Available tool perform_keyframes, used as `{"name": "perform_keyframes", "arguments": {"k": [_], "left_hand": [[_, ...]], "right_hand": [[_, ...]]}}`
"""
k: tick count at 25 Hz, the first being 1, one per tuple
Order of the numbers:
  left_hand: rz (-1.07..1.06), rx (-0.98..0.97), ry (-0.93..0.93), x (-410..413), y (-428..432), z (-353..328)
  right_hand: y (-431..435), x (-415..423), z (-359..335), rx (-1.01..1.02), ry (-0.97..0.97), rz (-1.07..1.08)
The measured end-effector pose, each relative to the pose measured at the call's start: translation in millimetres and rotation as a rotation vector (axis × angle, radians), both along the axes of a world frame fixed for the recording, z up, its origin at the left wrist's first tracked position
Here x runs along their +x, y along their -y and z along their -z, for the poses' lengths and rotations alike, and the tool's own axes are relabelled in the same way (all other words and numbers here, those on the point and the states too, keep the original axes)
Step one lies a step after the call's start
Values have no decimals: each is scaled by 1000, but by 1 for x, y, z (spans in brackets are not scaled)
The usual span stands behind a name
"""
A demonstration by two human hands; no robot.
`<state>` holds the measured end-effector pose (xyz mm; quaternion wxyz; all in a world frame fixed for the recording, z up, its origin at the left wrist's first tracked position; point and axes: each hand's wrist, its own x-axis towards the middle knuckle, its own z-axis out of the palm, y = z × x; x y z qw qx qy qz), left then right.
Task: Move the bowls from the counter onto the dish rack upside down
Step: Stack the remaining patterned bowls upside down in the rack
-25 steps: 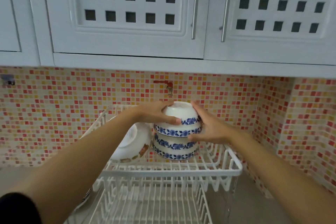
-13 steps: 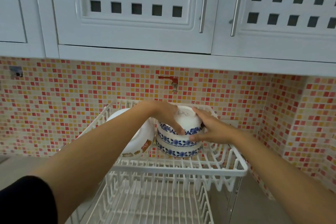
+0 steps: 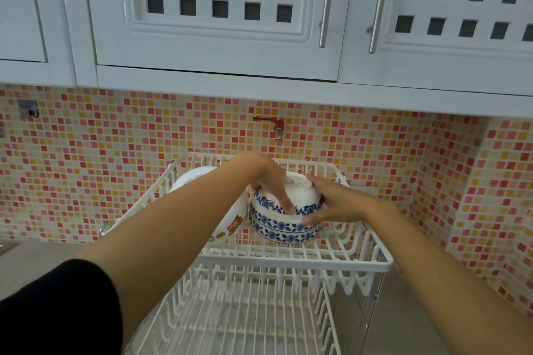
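Note:
A white bowl with a blue floral band [image 3: 300, 196] sits upside down on top of a stack of matching bowls [image 3: 284, 232] in the upper tier of the white dish rack [image 3: 294, 264]. My left hand [image 3: 271, 181] grips the top bowl from its left side. Against the bowl's right side presses my right hand [image 3: 331, 202], thumb on the lower rim. Both hands hold this top bowl down on the stack. My left forearm covers part of the stack's left edge.
A large white dish with a flower print [image 3: 227, 225] leans on the rack's left side, behind my left arm. The rack's lower tier [image 3: 239, 323] lies below. White cabinets hang overhead; a red tap [image 3: 272, 124] sticks out of the mosaic wall.
The top bowl has come down from above the stack and now nests low on it. Both hands came down with it. The camera has tilted down a little.

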<state>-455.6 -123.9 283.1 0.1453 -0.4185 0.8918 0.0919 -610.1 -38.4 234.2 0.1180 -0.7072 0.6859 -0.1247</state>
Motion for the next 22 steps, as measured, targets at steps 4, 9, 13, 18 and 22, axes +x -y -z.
{"name": "perform_keyframes", "arguments": {"k": [4, 9, 13, 18, 22], "left_hand": [[14, -52, 72, 1, -4, -4], [175, -318, -198, 43, -10, -23], [90, -377, -428, 119, -3, -30], [-157, -389, -430, 244, 35, -8], [-334, -367, -350, 343, 67, 13]], "right_hand": [[-11, 6, -9, 17, -37, 16], [-21, 28, -23, -211, -194, 54], [-1, 104, -35, -354, -179, -19], [54, 231, -31, -348, -128, -90], [107, 341, -18, -299, -84, -111]]}}
